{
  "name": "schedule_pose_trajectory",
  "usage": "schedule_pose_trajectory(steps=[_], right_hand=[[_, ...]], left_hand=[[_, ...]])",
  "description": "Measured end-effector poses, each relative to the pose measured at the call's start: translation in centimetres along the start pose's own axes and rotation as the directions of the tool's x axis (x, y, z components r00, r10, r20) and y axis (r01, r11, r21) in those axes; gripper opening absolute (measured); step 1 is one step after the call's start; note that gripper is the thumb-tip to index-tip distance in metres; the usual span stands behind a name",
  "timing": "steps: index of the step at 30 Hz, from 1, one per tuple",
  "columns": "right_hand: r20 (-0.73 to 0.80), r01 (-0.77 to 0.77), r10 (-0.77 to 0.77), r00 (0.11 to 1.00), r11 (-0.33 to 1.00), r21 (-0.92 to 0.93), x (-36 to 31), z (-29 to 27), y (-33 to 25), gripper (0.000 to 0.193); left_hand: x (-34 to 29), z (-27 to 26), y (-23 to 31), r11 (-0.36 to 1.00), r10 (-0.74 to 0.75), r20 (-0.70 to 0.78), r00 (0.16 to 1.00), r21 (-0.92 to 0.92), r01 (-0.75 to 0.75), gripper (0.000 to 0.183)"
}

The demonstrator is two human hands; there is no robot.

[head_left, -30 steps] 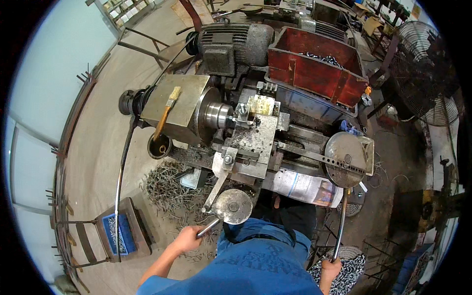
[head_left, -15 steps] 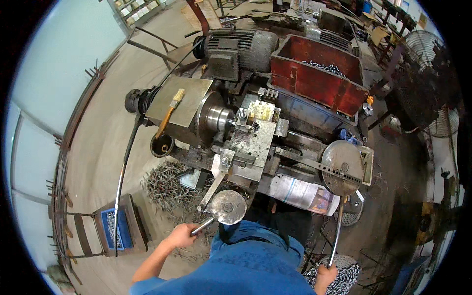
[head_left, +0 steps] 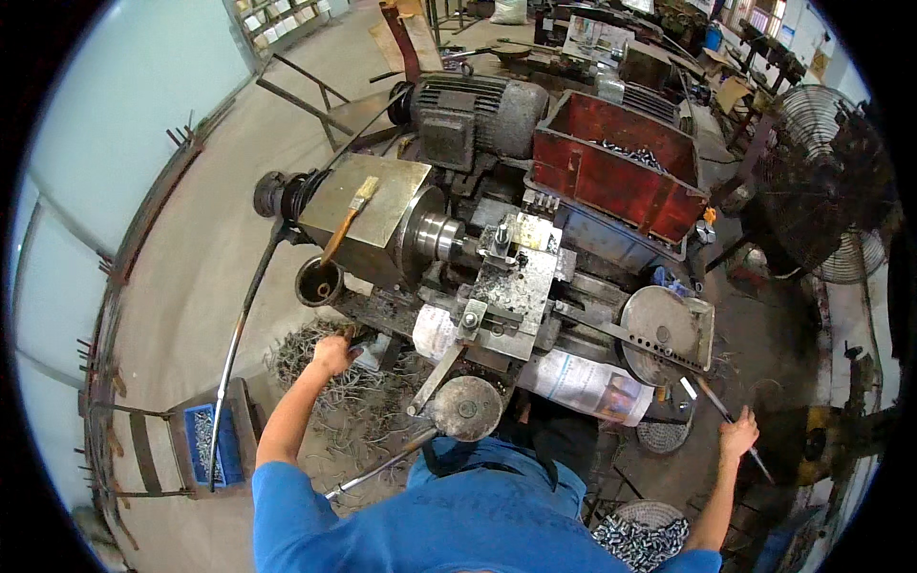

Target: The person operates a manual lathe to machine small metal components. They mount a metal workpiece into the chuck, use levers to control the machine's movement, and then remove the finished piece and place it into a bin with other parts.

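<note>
My left hand (head_left: 334, 355) is in front of the lathe headstock, above a heap of curly metal shavings (head_left: 301, 368). Its fingers are partly spread, with nothing visible in them. My right hand (head_left: 737, 435) is closed around a metal lever (head_left: 712, 393) beside a round metal disc (head_left: 661, 329) at the lathe's right end. A second lever (head_left: 382, 465) slants from under a smaller round disc (head_left: 466, 408) near my waist, with no hand on it. Between the levers is the tool slide (head_left: 516, 286), right of the shiny chuck (head_left: 439, 236).
A brush (head_left: 353, 215) lies on the headstock cover (head_left: 368, 196), its handle toward a dark cup (head_left: 319, 282). Behind stand a motor (head_left: 478, 115) and a red bin (head_left: 611, 172) with small metal parts. A blue tray (head_left: 212, 444) sits left; a basket of parts (head_left: 642, 540) stands by my right arm.
My left hand has let go of the left lever and moved forward; that lever now points back toward me. My right hand has swung its lever outward to the right. The tool slide has shifted right.
</note>
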State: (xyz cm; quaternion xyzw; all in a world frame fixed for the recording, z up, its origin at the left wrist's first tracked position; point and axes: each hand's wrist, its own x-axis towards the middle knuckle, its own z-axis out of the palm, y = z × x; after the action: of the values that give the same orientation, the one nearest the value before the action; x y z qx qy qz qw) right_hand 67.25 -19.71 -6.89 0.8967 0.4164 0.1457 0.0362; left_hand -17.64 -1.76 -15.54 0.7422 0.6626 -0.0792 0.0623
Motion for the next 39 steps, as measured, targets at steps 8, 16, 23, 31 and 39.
schedule_pose_trajectory(steps=[8,16,23,31,39], right_hand=[[-0.199,0.281,-0.212,0.957,0.852,0.443,-4.0,-8.0,-7.6,0.047],[-0.528,0.784,-0.69,0.495,0.094,0.613,-1.5,-25.7,-34.8,0.041],[-0.362,0.979,-0.926,0.108,0.037,0.199,-2.5,-25.6,-51.6,0.02],[-0.324,0.977,-0.94,0.109,0.042,0.208,-2.8,-24.8,-55.4,0.013],[-0.144,0.972,-0.976,0.163,0.134,0.192,-3.7,-26.4,-54.9,0.018]], left_hand=[[1.2,12.1,6.3,0.798,-0.594,-0.19,0.781,-0.261,0.544,0.044],[0.7,5.1,-0.1,0.989,-0.137,0.145,0.98,-0.043,0.144,0.033],[-6.0,-14.5,-4.0,0.901,-0.317,-0.431,0.845,-0.415,0.127,0.029],[-15.8,-8.1,-9.5,0.646,-0.752,-0.429,0.5,-0.328,0.689,0.051],[-16.2,-10.0,0.4,0.626,-0.777,-0.346,0.526,-0.329,0.707,0.053]])
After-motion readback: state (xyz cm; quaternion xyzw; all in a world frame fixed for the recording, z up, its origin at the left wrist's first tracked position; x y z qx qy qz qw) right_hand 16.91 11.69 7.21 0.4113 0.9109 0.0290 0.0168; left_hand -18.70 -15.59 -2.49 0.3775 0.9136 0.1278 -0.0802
